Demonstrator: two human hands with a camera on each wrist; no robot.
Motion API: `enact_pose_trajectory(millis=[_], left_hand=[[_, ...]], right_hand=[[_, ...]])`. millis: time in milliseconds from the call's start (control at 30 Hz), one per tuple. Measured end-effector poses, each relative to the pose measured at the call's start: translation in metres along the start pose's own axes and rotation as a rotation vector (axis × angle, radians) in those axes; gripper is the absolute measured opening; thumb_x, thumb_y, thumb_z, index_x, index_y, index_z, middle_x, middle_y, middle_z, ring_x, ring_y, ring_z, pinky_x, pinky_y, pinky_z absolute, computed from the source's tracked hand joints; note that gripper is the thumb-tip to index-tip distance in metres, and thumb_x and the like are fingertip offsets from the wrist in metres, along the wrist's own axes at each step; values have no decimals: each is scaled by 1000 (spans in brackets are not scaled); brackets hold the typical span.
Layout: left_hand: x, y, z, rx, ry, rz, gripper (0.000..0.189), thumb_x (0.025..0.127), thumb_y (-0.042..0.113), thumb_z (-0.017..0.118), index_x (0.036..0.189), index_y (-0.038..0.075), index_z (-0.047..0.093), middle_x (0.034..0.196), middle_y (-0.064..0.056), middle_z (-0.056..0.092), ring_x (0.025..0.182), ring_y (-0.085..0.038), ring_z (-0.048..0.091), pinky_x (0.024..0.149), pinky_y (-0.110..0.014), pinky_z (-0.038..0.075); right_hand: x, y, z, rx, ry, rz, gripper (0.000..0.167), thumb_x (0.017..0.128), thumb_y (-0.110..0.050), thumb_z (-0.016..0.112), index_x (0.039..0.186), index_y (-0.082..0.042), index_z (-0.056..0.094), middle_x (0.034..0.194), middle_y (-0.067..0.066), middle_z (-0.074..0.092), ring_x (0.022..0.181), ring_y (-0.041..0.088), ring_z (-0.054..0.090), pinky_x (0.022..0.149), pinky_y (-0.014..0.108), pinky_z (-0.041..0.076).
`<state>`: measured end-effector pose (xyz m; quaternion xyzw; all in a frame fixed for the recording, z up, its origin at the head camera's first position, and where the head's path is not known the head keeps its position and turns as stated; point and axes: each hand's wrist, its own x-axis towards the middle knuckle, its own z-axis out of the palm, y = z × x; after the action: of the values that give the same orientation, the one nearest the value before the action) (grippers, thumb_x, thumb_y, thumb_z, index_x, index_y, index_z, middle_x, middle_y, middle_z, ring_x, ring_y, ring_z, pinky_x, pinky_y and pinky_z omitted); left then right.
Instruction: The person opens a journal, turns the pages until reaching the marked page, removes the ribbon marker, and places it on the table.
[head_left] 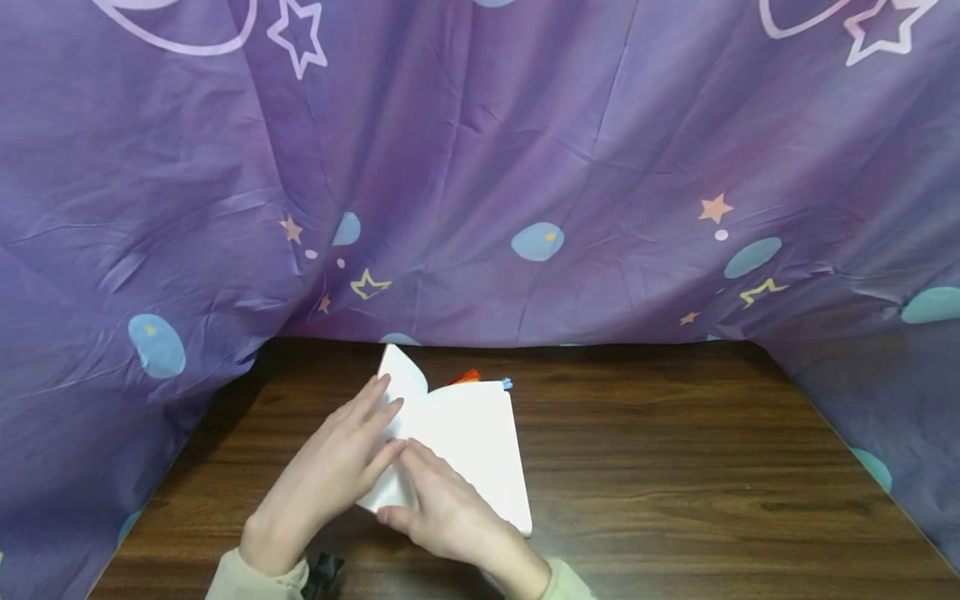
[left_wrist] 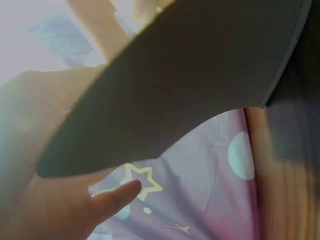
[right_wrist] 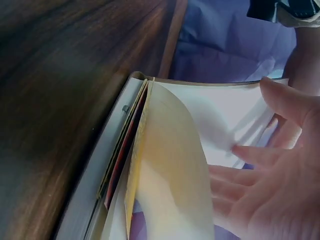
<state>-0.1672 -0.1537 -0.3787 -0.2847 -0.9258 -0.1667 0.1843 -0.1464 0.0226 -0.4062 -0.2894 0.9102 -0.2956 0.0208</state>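
An open book (head_left: 472, 450) with white pages lies on the table, its left part (head_left: 401, 375) raised and curved. My left hand (head_left: 330, 467) rests against that raised part with fingers fairly straight, fingertips over the white page. Beside it, my right hand (head_left: 457, 517) touches the left page near the fold, its thumb at the lower edge and its fingertips meeting the left thumb. From the right wrist, a curved leaf (right_wrist: 170, 165) stands up between the covers, with yellow and red edges next to it. A dark, shaded sheet (left_wrist: 175, 85) hides much of the left hand (left_wrist: 55, 200) in the left wrist view.
An orange-red piece (head_left: 467, 377) and a small light blue piece (head_left: 507, 383) stick out at the book's top edge. A black object (head_left: 324, 575) is by the left sleeve. The brown wooden table (head_left: 675, 467) meets a purple patterned curtain (head_left: 600, 167) behind.
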Motion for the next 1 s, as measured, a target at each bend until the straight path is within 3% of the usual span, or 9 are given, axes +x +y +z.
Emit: enact_pose_trajectory(millis=[133, 333, 467, 700, 1000], left_hand=[[-1, 6, -2, 43, -29, 69, 38, 88, 13, 71, 122, -3, 64, 140, -21, 51, 136, -36, 40, 112, -54, 32], [-3, 11, -2, 83, -56, 82, 32, 86, 8, 71, 116, -2, 68, 129, -19, 60, 129, -36, 49, 107, -51, 39], [-5, 7, 0, 91, -64, 57, 32, 84, 9, 71, 114, -3, 67, 126, -20, 61, 126, -39, 51, 104, -53, 41], [-6, 0, 4, 102, -116, -36, 37, 83, 11, 74, 115, -6, 66, 131, -23, 57, 130, -41, 46, 109, -55, 35], [-7, -6, 6, 90, -115, -88, 41, 85, 14, 74, 118, -7, 64, 136, -26, 53, 132, -43, 43, 109, -56, 35]], right_hand=[[-1, -1, 3, -30, -33, 3, 72, 88, -37, 71, 148, -14, 39, 150, 10, 41, 130, 28, 46, 102, 48, 45], [-4, 3, 3, -112, -54, -61, 73, 88, -36, 72, 149, -11, 39, 150, 15, 40, 132, 30, 45, 105, 46, 43], [-7, 6, -1, -177, -128, -81, 71, 89, -39, 70, 147, -11, 42, 148, 17, 42, 133, 30, 43, 107, 46, 41], [-12, 14, -15, -238, -205, -121, 69, 87, -39, 73, 146, -18, 45, 148, 13, 43, 137, 31, 38, 111, 46, 36], [-18, 40, -34, -241, -229, -9, 77, 78, -37, 81, 145, -20, 47, 154, 12, 35, 143, 34, 26, 112, 57, 29]])
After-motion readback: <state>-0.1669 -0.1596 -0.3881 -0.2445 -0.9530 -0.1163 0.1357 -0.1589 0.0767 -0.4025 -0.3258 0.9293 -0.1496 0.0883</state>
